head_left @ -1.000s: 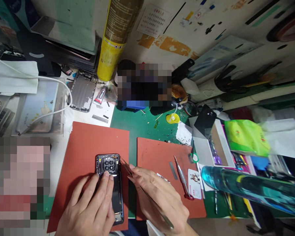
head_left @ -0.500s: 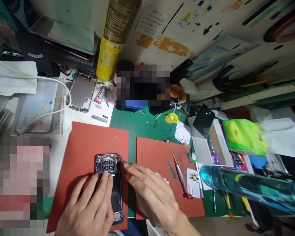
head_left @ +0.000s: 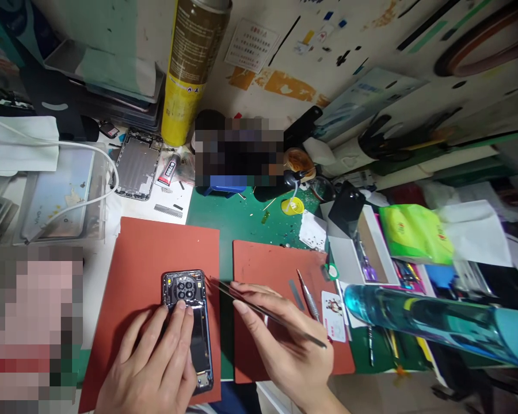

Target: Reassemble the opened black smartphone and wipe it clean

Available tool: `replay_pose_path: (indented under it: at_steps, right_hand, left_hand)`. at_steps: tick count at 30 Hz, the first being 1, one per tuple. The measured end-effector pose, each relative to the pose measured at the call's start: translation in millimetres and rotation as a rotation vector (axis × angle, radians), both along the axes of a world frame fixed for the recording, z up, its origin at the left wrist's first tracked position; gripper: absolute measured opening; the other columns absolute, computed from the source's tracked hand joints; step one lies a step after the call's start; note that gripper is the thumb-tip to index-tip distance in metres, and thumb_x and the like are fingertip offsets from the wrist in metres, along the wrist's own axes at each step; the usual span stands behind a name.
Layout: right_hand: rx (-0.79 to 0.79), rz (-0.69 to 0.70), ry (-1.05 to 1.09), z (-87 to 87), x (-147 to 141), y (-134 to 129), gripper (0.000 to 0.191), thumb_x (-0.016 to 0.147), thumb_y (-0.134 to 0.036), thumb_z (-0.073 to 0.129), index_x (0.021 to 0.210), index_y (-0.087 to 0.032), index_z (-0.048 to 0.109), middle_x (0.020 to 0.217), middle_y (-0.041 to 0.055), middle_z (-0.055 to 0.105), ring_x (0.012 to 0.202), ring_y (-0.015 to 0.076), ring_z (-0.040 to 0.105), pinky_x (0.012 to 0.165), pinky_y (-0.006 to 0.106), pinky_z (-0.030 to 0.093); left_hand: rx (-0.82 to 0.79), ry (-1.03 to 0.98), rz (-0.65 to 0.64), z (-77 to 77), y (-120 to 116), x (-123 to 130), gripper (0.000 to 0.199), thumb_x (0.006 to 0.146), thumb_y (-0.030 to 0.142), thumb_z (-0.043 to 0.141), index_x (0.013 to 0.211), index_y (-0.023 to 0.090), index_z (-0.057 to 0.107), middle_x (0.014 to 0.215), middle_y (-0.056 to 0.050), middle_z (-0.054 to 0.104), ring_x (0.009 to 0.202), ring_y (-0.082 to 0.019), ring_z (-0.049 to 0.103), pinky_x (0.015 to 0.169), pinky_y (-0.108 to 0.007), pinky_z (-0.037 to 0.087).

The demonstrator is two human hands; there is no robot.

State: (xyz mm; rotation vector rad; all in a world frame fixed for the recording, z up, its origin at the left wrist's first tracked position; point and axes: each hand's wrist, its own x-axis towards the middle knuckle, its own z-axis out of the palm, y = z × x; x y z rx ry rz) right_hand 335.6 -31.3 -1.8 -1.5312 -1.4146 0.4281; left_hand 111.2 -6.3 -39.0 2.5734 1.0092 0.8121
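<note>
Fingers of the left hand point(head_left: 155, 359) press flat on an opened phone point(head_left: 188, 330), its camera cluster exposed, on the left-side red mat point(head_left: 138, 276) atop a green tabletop point(head_left: 250, 215). The right hand point(head_left: 285, 339) grips slim metal tweezers point(head_left: 271, 314) between thumb and fingers, tips near the phone's upper right edge. A second red mat point(head_left: 265, 356), just beside the first, bears a pen-like tool point(head_left: 308, 295) and a printed card point(head_left: 333, 316).
</note>
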Motion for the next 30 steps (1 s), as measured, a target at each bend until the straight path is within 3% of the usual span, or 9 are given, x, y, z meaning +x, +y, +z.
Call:
replay_pose_path:
  at_steps: [4,9,16,23,30]
  right_hand:
    - [-0.105,-0.087,0.393,-6.9,3.1,0.9,0.011,0.095,-0.013,0.077,0.104,-0.020,0.078,0.101,0.0094,0.087,0.087,0.0241,0.086,0.077,0.031,0.074]
    - [-0.245,0.080,0.808,-12.1,-3.4,-9.2,0.010,0.103,-0.020,0.071,0.110,-0.023,0.077,0.108,0.0090,0.087,0.080,0.0213,0.085,0.075,0.031,0.073]
    - [-0.260,0.115,0.843,-13.9,-20.3,-33.2,0.010,0.100,-0.020,0.075,0.109,-0.026,0.077,0.108,0.0055,0.087,0.086,0.0182,0.085,0.082,0.028,0.071]
    - [-0.231,0.137,0.860,-13.2,-27.1,-33.4,0.010,0.099,-0.020,0.077,0.107,-0.025,0.079,0.107,0.0062,0.087,0.091,0.0189,0.085,0.084,0.027,0.070]
    - [-0.318,-0.020,0.911,-4.2,-27.3,-36.8,0.005,0.093,-0.025,0.085,0.098,-0.027,0.084,0.100,0.0065,0.087,0.086,0.0226,0.086,0.081,0.030,0.072]
  left_hand:
    - [-0.001,0.001,-0.001,0.3,0.3,0.4,0.046,0.097,0.017,0.066,0.142,0.007,0.068,0.143,-0.011,0.073,0.127,-0.032,0.063,0.127,-0.048,0.031]
    - [-0.052,0.031,0.014,7.4,-0.6,-0.4,0.042,0.102,0.020,0.064,0.143,0.010,0.067,0.142,-0.010,0.074,0.127,-0.031,0.063,0.124,-0.048,0.033]
    - [-0.157,0.087,0.004,16.3,-0.5,-7.9,0.027,0.105,0.008,0.056,0.129,0.014,0.067,0.144,-0.007,0.073,0.130,-0.028,0.061,0.115,-0.046,0.041]
    - [-0.149,0.082,0.014,20.1,3.1,-7.4,0.021,0.106,0.008,0.054,0.121,0.018,0.066,0.140,-0.007,0.074,0.127,-0.026,0.061,0.107,-0.045,0.048]
    - [-0.166,0.108,-0.016,17.1,2.4,-10.8,0.020,0.107,0.006,0.049,0.113,0.019,0.063,0.144,-0.006,0.072,0.131,-0.027,0.057,0.110,-0.046,0.044]
